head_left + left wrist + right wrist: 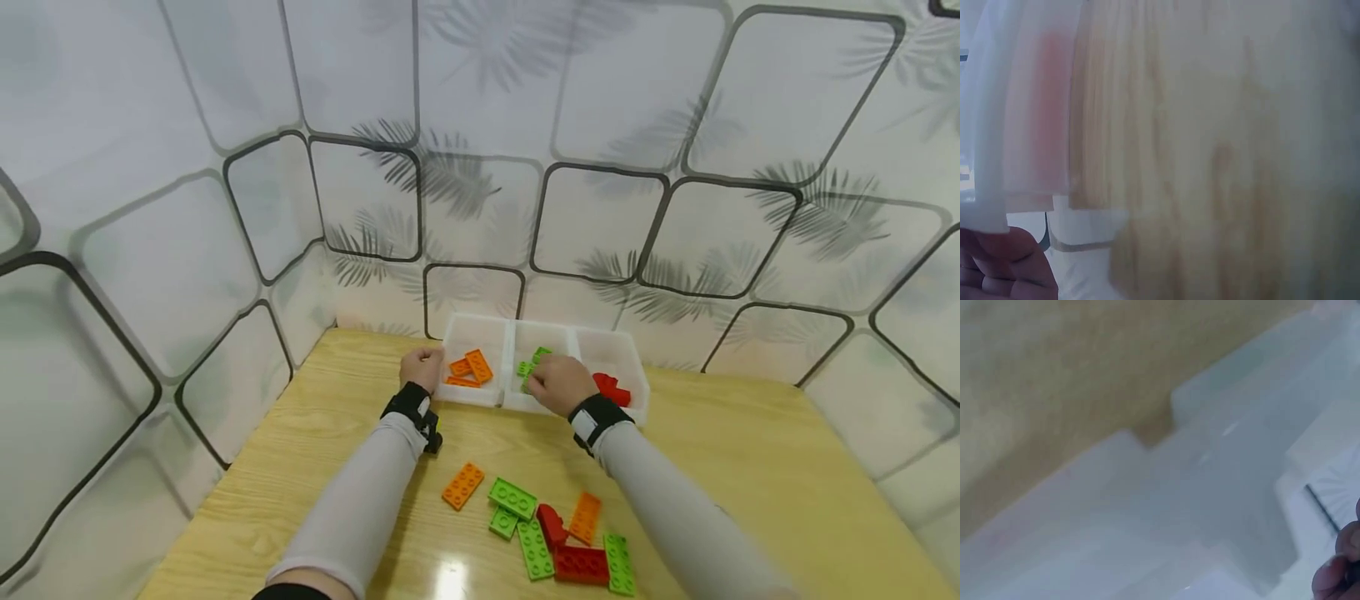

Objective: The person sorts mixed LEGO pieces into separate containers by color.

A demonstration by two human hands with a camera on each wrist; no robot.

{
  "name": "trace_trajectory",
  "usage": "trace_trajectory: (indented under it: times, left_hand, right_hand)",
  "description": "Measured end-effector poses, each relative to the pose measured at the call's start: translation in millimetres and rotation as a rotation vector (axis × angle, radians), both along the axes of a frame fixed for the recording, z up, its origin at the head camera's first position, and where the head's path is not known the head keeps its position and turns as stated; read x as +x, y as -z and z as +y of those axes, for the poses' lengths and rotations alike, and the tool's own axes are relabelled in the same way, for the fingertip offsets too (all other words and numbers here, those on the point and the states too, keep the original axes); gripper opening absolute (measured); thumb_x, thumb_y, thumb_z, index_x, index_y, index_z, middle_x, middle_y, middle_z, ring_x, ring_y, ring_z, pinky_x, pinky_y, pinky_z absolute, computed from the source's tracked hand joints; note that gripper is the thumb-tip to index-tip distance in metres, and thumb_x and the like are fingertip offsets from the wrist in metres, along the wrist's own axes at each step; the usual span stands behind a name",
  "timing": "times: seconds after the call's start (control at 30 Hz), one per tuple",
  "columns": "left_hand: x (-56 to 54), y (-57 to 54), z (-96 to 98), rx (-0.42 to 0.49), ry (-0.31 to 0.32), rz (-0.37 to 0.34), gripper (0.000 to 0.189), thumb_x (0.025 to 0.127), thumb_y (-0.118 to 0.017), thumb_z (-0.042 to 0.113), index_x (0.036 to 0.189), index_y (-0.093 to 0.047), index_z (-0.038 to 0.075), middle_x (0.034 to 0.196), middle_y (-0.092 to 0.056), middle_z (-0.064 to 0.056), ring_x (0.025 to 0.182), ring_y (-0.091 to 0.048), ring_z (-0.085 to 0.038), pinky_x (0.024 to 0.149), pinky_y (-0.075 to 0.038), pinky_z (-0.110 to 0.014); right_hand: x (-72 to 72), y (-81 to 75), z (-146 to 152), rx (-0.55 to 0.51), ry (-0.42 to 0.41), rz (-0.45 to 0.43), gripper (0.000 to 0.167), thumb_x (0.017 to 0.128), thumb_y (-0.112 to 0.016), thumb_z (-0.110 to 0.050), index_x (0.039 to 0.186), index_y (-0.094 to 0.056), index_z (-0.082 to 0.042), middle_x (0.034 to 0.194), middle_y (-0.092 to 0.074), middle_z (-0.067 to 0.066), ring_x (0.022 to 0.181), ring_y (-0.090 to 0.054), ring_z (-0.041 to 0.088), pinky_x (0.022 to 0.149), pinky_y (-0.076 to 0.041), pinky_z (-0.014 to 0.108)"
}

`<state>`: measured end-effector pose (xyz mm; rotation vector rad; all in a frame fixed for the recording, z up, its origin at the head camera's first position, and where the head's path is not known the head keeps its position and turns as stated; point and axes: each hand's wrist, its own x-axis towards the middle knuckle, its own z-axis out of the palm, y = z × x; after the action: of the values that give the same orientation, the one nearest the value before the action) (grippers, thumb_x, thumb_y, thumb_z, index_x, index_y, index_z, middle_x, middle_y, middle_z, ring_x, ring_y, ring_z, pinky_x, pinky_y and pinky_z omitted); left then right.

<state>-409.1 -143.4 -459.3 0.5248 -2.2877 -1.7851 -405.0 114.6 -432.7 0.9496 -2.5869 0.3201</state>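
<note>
A white three-compartment tray (504, 358) stands at the table's far side. My left hand (422, 368) grips its left edge with curled fingers; in the left wrist view those fingers (1007, 265) are right at the rim. Orange bricks (477, 365) lie in the left compartment, small green bricks (525, 367) in the middle one, red bricks (612, 390) in the right one. Over the middle compartment is my right hand (561, 383), fingers bent downward and partly covering the green bricks. I cannot tell whether anything is between its fingers (1329, 575).
Nearer on the wooden table (360, 375) lie loose bricks: an orange one (462, 486), several green ones (513, 498), red ones (581, 566) and another orange one (585, 517). A patterned curtain (480, 208) rises behind the tray and along the left.
</note>
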Motion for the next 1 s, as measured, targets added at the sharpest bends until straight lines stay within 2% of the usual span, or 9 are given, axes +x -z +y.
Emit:
trace_trajectory:
  times: [0.07,0.13,0.2,0.27,0.4,0.53,0.67,0.83,1.0]
  left_hand:
    - [0.8,2.6,3.1,-0.024,0.009,-0.001,0.032,0.095,-0.059,0.031,0.103,-0.071,0.003,0.103,-0.067,-0.015,0.085,-0.058,-0.028,0.073,-0.046,-0.038]
    - [2.1,5.0,6.9,-0.040,0.015,-0.002,0.032,0.095,-0.059,0.031,0.102,-0.072,0.003,0.102,-0.067,-0.015,0.085,-0.058,-0.028,0.074,-0.046,-0.038]
    - [4.0,7.6,10.7,-0.044,0.015,-0.002,0.031,0.095,-0.060,0.031,0.101,-0.072,0.003,0.100,-0.067,-0.015,0.083,-0.058,-0.027,0.073,-0.046,-0.038]
    - [5.6,10.4,13.9,-0.043,0.014,-0.002,0.030,0.095,-0.060,0.031,0.099,-0.072,0.003,0.097,-0.067,-0.014,0.081,-0.058,-0.026,0.072,-0.046,-0.037]
    - [7.7,12.2,15.8,-0.037,0.016,-0.017,0.030,0.095,-0.060,0.031,0.098,-0.071,0.004,0.096,-0.066,-0.013,0.079,-0.057,-0.025,0.069,-0.044,-0.034]
    - [6.3,8.0,13.8,-0.030,0.025,-0.029,0.031,0.096,-0.059,0.034,0.098,-0.071,0.005,0.098,-0.066,-0.013,0.079,-0.056,-0.025,0.068,-0.044,-0.034]
    - [3.4,3.8,9.7,-0.018,0.023,-0.017,0.032,0.096,-0.058,0.034,0.098,-0.070,0.005,0.099,-0.065,-0.014,0.079,-0.056,-0.026,0.068,-0.044,-0.034]
    - [0.1,1.7,3.7,-0.018,0.028,-0.021,0.033,0.096,-0.058,0.035,0.103,-0.071,0.005,0.103,-0.066,-0.014,0.082,-0.057,-0.025,0.068,-0.045,-0.033]
    - [-2.2,-0.5,-0.5,-0.021,0.022,-0.024,0.034,0.096,-0.058,0.035,0.106,-0.071,0.005,0.104,-0.065,-0.015,0.082,-0.057,-0.025,0.066,-0.045,-0.033]
  right_hand:
    - [-11.1,6.5,2.8,0.041,0.087,0.025,0.041,0.091,-0.054,-0.015,0.052,-0.042,-0.018,0.058,-0.032,-0.005,0.054,-0.037,0.016,0.052,-0.032,0.029]
    - [-17.9,14.4,6.4,0.107,0.171,0.011,0.036,0.096,-0.048,-0.020,0.060,-0.049,-0.016,0.066,-0.041,-0.001,0.063,-0.043,0.021,0.059,-0.038,0.035]
    - [-20.2,23.2,10.0,0.173,0.236,-0.008,0.032,0.100,-0.045,-0.024,0.071,-0.054,-0.014,0.078,-0.047,0.003,0.074,-0.047,0.026,0.068,-0.043,0.041]
    - [-21.0,34.4,13.7,0.206,0.266,-0.008,0.028,0.102,-0.045,-0.028,0.082,-0.056,-0.011,0.087,-0.049,0.007,0.084,-0.048,0.029,0.077,-0.043,0.046]
    - [-19.2,44.8,15.6,0.233,0.293,0.004,0.031,0.102,-0.047,-0.037,0.094,-0.057,-0.009,0.095,-0.048,0.011,0.093,-0.047,0.033,0.087,-0.041,0.047]
    - [-21.3,40.6,11.6,0.249,0.328,-0.011,0.041,0.101,-0.046,-0.047,0.104,-0.059,-0.008,0.104,-0.050,0.015,0.103,-0.047,0.036,0.096,-0.036,0.050]
    - [-28.2,37.9,7.2,0.271,0.338,0.005,0.049,0.100,-0.044,-0.051,0.120,-0.059,-0.010,0.121,-0.052,0.017,0.119,-0.045,0.038,0.107,-0.027,0.055]
    - [-36.1,35.6,1.3,0.321,0.332,-0.029,0.063,0.101,-0.039,-0.054,0.144,-0.045,-0.009,0.144,-0.041,0.016,0.136,-0.033,0.036,0.114,-0.017,0.053]
    - [-39.0,29.0,-4.5,0.331,0.320,-0.083,0.070,0.101,-0.040,-0.054,0.151,-0.034,-0.006,0.153,-0.034,0.015,0.142,-0.026,0.034,0.116,-0.015,0.050]
